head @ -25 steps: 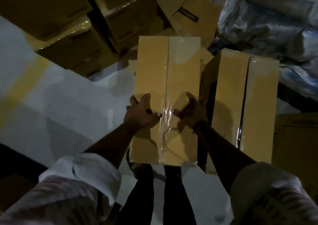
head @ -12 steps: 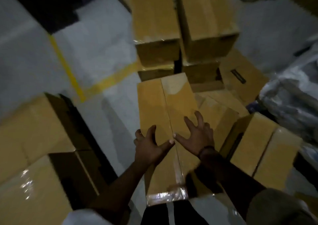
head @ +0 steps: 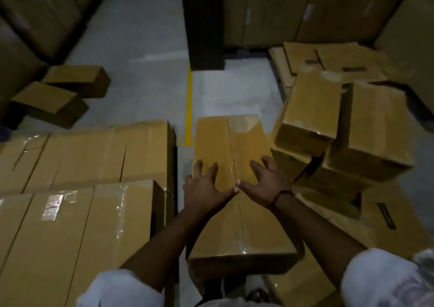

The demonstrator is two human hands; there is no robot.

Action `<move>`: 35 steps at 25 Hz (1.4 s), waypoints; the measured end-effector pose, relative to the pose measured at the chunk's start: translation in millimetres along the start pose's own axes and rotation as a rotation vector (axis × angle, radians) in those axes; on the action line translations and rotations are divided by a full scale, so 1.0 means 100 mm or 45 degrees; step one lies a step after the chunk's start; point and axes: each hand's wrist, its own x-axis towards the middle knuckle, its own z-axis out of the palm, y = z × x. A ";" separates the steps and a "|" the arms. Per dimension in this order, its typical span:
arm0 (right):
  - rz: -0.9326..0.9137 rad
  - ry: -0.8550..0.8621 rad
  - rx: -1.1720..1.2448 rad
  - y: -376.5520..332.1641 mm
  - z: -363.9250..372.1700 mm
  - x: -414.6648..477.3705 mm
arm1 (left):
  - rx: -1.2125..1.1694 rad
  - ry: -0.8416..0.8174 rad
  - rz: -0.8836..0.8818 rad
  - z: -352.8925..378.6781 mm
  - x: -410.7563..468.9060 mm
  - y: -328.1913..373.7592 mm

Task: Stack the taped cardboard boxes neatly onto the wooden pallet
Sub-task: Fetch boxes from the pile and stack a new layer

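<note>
1. Cardboard box (head: 244,227), taped along its seam, sits just right of the yellow floor line (head: 189,109).
2. Left hand (head: 204,187) and right hand (head: 263,184) lie spread flat on its top, gripping nothing.
3. It looks stiff, with slick tape; I'd lift from under the long sides.

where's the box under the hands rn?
Head view, centre: the taped box lies between stacked boxes on the left and a loose pile on the right.

- Pale grey floor (head: 145,48) all around me, smooth and dimly lit.
- A yellow line (head: 189,109) painted on it runs straight ahead of me.
- A dark upright panel (head: 204,29) stands at the line's far end.
</note>
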 end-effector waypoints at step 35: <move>-0.969 0.101 -0.055 -3.29 -1.11 4.83 | -0.242 0.520 -0.737 -2.53 3.97 -0.74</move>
